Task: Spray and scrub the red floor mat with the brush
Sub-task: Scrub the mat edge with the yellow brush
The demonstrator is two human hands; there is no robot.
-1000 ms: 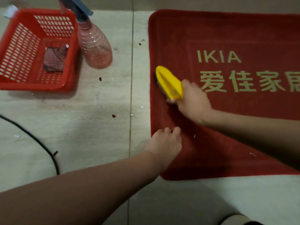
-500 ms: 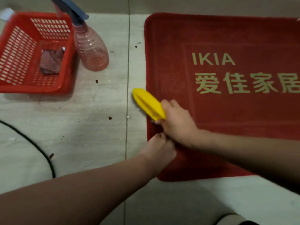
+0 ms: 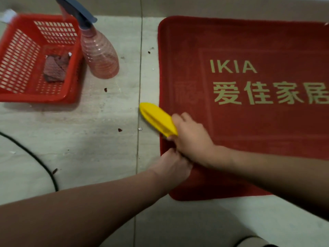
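Note:
A red floor mat (image 3: 249,38) with pale lettering lies on the tiled floor at the right. My right hand (image 3: 193,139) grips a yellow brush (image 3: 157,120) at the mat's left edge; the brush tip sticks out over the bare floor. My left hand (image 3: 173,166) rests on the mat's near-left corner, fingers curled, touching my right hand. Whether it pinches the mat edge is hidden. A pink spray bottle (image 3: 99,54) with a dark trigger stands on the floor to the left of the mat.
A red plastic basket (image 3: 17,56) with a dark cloth (image 3: 56,68) inside sits at the far left beside the bottle. A black cable (image 3: 39,161) curves across the floor at the left. Small crumbs of debris (image 3: 120,130) lie on the tiles near the mat.
My right hand has drawn the brush from the mat's upper-left area down and left to the edge, past it onto the floor. My left hand has stayed at the corner.

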